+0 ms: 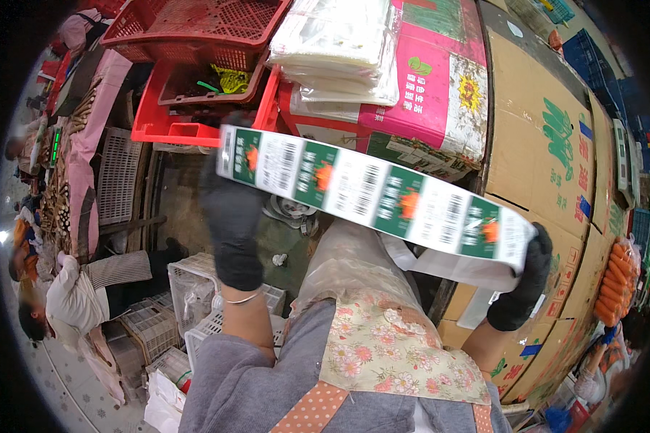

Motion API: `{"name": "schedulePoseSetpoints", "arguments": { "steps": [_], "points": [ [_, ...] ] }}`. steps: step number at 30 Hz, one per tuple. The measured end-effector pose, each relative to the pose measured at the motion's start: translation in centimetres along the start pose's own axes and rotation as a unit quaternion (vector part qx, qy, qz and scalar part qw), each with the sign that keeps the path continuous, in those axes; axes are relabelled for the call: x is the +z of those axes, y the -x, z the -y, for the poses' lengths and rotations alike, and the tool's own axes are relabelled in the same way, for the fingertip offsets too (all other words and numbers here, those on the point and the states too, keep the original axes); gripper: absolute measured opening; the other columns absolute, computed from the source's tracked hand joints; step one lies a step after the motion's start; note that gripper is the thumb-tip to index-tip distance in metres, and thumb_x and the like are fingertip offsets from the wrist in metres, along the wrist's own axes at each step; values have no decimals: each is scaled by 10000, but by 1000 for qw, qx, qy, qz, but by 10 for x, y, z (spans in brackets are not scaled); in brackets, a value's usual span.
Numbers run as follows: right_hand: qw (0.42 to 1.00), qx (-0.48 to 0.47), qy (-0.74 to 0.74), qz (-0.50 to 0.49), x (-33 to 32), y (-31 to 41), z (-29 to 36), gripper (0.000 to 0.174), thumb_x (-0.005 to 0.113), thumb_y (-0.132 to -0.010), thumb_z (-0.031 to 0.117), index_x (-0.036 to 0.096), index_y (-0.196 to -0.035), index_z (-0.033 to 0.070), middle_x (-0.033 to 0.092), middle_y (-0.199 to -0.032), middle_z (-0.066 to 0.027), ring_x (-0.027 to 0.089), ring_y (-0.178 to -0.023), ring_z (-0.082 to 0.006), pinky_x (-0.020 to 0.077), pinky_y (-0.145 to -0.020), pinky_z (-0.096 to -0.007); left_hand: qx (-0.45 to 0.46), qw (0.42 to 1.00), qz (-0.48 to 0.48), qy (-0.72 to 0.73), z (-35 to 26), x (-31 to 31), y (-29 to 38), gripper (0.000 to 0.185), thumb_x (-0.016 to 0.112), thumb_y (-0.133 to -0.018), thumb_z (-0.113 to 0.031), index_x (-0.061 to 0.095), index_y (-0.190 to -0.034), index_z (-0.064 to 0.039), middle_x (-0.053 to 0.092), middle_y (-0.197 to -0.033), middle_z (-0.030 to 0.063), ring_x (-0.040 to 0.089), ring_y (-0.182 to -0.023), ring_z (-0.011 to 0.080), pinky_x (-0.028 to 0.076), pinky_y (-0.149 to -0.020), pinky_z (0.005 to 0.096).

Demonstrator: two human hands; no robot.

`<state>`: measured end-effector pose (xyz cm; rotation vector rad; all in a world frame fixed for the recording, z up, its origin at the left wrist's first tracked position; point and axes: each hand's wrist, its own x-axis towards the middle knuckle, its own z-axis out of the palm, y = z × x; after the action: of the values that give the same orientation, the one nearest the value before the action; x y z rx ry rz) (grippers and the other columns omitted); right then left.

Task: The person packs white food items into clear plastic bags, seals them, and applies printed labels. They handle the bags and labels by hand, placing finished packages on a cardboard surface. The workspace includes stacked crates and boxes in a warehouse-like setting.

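My left hand (234, 222), in a black glove, grips the left end of a long strip of printed labels (356, 190). The strip has green panels with orange pictures and white panels with barcodes. It stretches at a slant across my lap to my right hand (522, 281), also black-gloved, which holds the other end. Beyond that hand the strip folds back underneath, its white underside (460, 268) showing. My fingertips are partly hidden by the strip and blurred. Beneath lies a floral apron (379, 346) with clear plastic sheeting (346, 260) over my legs.
A stack of clear plastic bags (336, 48) rests on a pink carton (417, 92). Red crates (195, 27) stand at upper left, flattened cardboard (536, 135) at right. Bagged carrots (617, 281) lie far right. White crates (195, 292) and another person (78, 297) are at left.
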<state>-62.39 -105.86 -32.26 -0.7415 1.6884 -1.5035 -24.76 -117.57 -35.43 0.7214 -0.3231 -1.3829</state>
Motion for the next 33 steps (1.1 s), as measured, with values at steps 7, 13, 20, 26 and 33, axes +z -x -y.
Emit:
{"name": "schedulePoseSetpoints", "arguments": {
  "steps": [7,13,20,26,33],
  "points": [
    [966,-93,-204,-127,-51,-28,-20,416,369,-899,313,437,-1121,-32,521,-1060,-124,519,-940,-202,405,-842,-332,172,976,-27,-134,-98,-22,15,371,444,-901,-273,479,-1162,-11,584,-1064,109,583,-908,192,471,-793,321],
    [944,-219,208,-134,-95,-44,-42,413,437,-890,297,423,-1166,-10,525,-1094,-121,525,-958,-193,424,-835,-340,237,931,-19,-276,-159,-59,20,369,397,-909,-313,533,-1063,-7,607,-965,124,598,-850,202,475,-804,346],
    [877,-206,407,150,28,-11,-21,429,541,-843,188,460,-1231,25,496,-1222,-116,443,-1156,-208,335,-964,-336,147,885,55,-439,-28,4,47,323,567,-824,-71,508,-1125,31,593,-1017,120,595,-890,196,501,-767,323],
    [914,-123,141,360,97,31,29,527,673,-705,226,525,-1142,-29,537,-1151,-137,491,-1088,-215,373,-908,-332,-356,932,71,25,53,82,87,354,590,-814,-67,478,-1148,-29,561,-1047,84,568,-966,194,496,-830,313],
    [979,21,55,196,-7,23,-3,305,626,-691,181,625,-867,-69,637,-779,-121,616,-666,-198,484,-640,-297,-76,980,161,89,3,26,24,492,385,-914,-239,290,-1336,-4,374,-1347,130,372,-1229,190,265,-1036,323]
  ]
}}
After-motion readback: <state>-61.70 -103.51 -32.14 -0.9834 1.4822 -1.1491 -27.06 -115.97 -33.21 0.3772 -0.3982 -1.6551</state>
